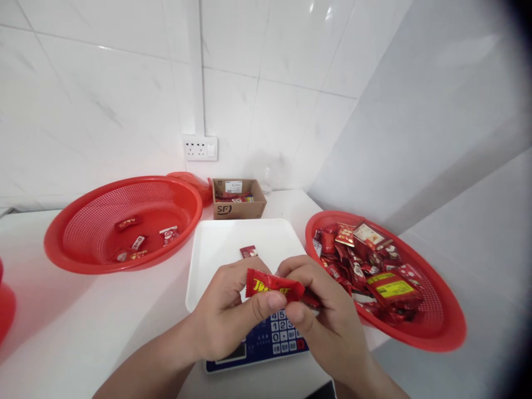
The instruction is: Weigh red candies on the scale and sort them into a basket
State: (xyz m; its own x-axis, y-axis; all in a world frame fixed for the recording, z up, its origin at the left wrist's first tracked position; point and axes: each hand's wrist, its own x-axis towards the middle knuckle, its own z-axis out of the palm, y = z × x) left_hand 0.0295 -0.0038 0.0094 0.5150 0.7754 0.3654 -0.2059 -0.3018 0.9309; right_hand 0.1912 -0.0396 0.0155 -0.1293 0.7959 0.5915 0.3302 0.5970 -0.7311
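Observation:
Over the scale, my left hand (222,316) is closed, pinching a small red candy packet (266,285) with yellow lettering between thumb and fingers. My right hand (332,318) is curled round that packet's right end. A darker red candy packet (311,300) shows partly inside my right hand; its rest is hidden by the fingers. Below both hands is a digital scale with a white weighing tray (203,266) and a blue keypad panel (261,357). One dark red packet (248,251) lies on the tray, just beyond my fingers.
A red mesh basket (451,332) heaped with wrapped sweets stands at the right. Another red basket (56,244), at the left, contains several packets. Behind the scale are a cardboard box (245,210) with packets and a red bag (193,182). A wall socket (200,148) is above.

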